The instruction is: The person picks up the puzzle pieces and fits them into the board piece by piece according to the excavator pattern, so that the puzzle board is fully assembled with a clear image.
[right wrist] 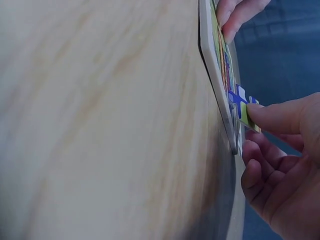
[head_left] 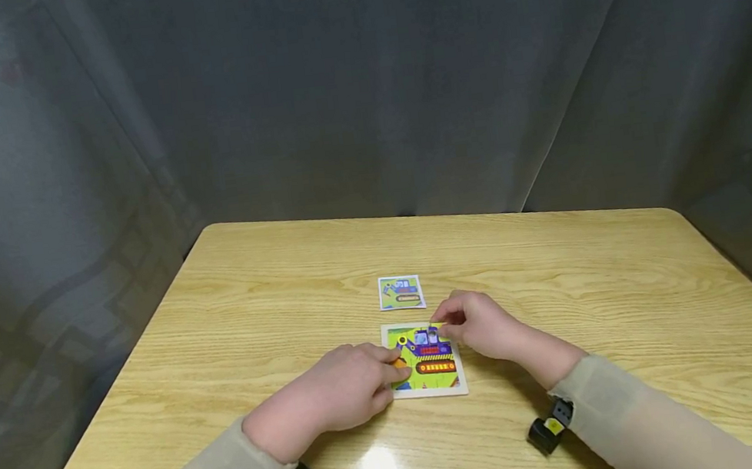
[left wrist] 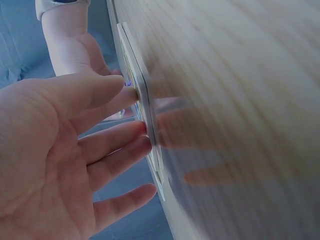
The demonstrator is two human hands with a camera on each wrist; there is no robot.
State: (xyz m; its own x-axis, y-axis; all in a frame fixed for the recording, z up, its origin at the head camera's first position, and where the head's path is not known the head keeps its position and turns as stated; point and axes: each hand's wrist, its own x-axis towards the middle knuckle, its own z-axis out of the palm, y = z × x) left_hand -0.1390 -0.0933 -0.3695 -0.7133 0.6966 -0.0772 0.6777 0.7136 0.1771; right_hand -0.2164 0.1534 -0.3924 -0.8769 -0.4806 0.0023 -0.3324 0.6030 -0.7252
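Observation:
A jigsaw puzzle in a white-framed tray (head_left: 430, 393) lies on the table, its picture a purple excavator with orange tracks on yellow-green. From the left, my left hand (head_left: 348, 386) rests its outstretched fingers on the picture's left part and the tray's edge. My right hand (head_left: 487, 324) is at the tray's upper right corner. Between thumb and index finger it pinches a puzzle piece (right wrist: 243, 114) of green, blue and white, which the right wrist view shows tilted up over the tray. How the far side of the piece touches the puzzle cannot be told.
A small card (head_left: 400, 293) with the same excavator picture lies just behind the tray. The wood-grain table (head_left: 269, 277) reaches back to dark grey curtains (head_left: 360, 97) on the far side and both flanks. Each wrist wears a black strapped device (head_left: 545, 434).

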